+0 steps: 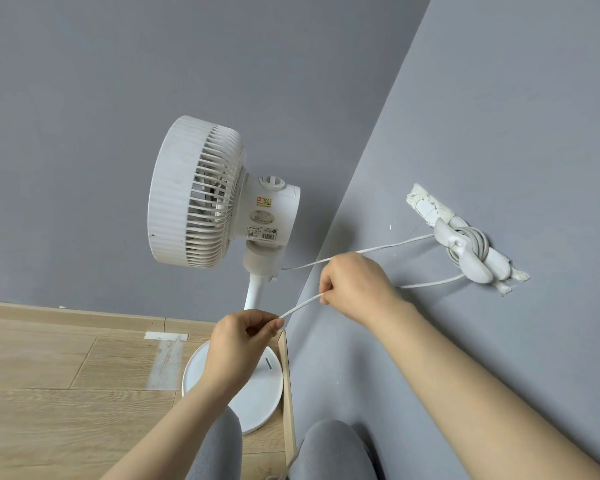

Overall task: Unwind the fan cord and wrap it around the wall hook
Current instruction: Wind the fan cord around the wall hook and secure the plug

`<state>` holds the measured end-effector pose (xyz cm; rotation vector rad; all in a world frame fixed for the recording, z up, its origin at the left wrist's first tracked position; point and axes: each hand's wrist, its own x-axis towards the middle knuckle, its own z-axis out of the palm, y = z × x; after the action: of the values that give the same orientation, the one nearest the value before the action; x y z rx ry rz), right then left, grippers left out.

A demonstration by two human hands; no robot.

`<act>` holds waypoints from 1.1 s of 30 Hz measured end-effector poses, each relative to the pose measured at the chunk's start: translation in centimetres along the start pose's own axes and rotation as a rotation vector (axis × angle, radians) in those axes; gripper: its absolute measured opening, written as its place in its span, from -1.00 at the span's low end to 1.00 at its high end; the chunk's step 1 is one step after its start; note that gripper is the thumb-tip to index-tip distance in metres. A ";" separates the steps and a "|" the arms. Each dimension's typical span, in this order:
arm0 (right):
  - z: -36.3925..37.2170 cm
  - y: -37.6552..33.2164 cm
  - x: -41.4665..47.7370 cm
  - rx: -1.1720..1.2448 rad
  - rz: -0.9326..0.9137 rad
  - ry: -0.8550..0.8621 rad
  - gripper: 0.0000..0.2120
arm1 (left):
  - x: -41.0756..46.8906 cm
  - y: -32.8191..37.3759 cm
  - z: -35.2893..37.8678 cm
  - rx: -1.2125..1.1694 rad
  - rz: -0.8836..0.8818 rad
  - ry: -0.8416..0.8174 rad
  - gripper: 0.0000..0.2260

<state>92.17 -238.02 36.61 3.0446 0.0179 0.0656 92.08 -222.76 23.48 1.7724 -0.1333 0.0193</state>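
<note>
Cord [300, 306] pinched between both hands

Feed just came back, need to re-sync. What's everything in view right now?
fan: 1, white, standing on the floor in the corner
cord: 1, white, coiled round the hook, strands to the fan and through both hands
wall hook: 1, white, on the right wall
wall strip: 1, white, ragged, behind the hook
walls: 2, grey-blue, meeting at the corner
floor: 1, light wood, lower left
skirting: 2 lengths, light wood, along both walls
floor tape: 1, whitish, left of the fan base
trouser legs: 2, grey, bottom edge
left hand: 1, bare, pinches the cord, low centre
right hand: 1, bare, grips the cord, nearer the hook
</note>
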 end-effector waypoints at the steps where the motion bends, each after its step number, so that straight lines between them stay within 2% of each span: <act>1: -0.3 0.2 0.6 -0.037 0.008 0.004 -0.90 | -0.1 -0.1 -0.1 -0.006 -0.006 -0.005 -0.84; 6: -2.9 1.2 4.0 -0.107 0.036 0.066 -0.96 | -0.2 -0.3 -0.5 -0.068 -0.042 -0.004 -0.83; 13: -5.9 2.3 6.1 -0.112 0.112 0.037 -0.88 | 0.9 1.3 -0.1 -0.127 -0.013 -0.015 -0.84; 25: -10.0 7.0 5.7 0.049 0.160 0.110 -0.90 | 1.0 3.6 1.9 -0.164 0.076 -0.122 -0.90; 33: -12.0 9.1 4.7 0.073 0.263 0.203 -0.74 | 1.5 6.5 2.5 -0.148 0.181 -0.138 -0.90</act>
<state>96.41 -245.86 49.63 3.0780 -0.3727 0.4001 92.80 -226.64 29.45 1.6090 -0.3855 0.0169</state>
